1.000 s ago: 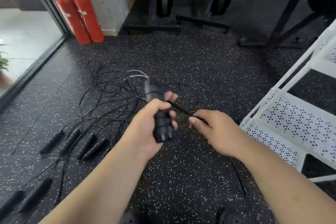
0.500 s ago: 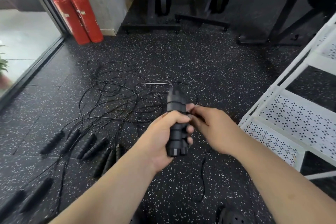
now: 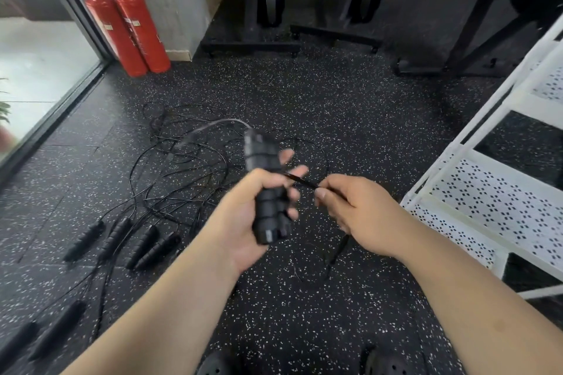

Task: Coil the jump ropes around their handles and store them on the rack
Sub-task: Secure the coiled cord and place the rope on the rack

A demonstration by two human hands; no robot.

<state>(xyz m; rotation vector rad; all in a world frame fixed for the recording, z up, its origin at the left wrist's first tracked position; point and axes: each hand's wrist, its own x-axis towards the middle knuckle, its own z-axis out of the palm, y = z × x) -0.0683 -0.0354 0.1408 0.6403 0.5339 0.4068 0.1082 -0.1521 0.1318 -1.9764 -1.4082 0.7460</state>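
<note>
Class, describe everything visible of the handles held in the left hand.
The black handles look ribbed, perhaps foam or rubber, bunched together and near upright above the floor. The left hand grips their middle. A thin black rope runs taut from them to the right hand, which pinches it.

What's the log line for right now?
step: coiling | left hand: grips black ribbed jump-rope handles | right hand: pinches thin black rope
</note>
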